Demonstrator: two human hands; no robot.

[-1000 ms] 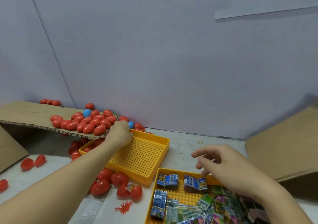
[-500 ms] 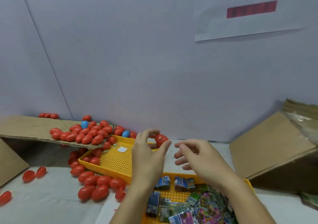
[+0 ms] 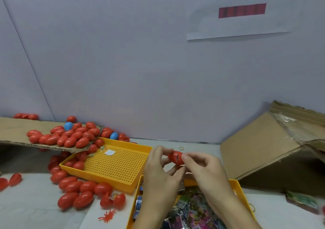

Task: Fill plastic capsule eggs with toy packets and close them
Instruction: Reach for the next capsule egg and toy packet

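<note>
The oval red plastic capsule eggs [image 3: 70,140] heaped at the bench's left edge are smooth and glossy, as is the one held [image 3: 175,156]. The rectangular yellow plastic tray [image 3: 114,165] has a matt, perforated floor. The brown corrugated cardboard box [image 3: 260,144] at the right edge looks rough and dull, and the crinkled toy packets [image 3: 191,211] shine like foil.

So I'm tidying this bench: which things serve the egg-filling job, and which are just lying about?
In use:
red egg, held by left hand and right hand
toy packets in the near yellow tray
spare red eggs

Lying about:
rubber band
red splat toy
cardboard box
</note>
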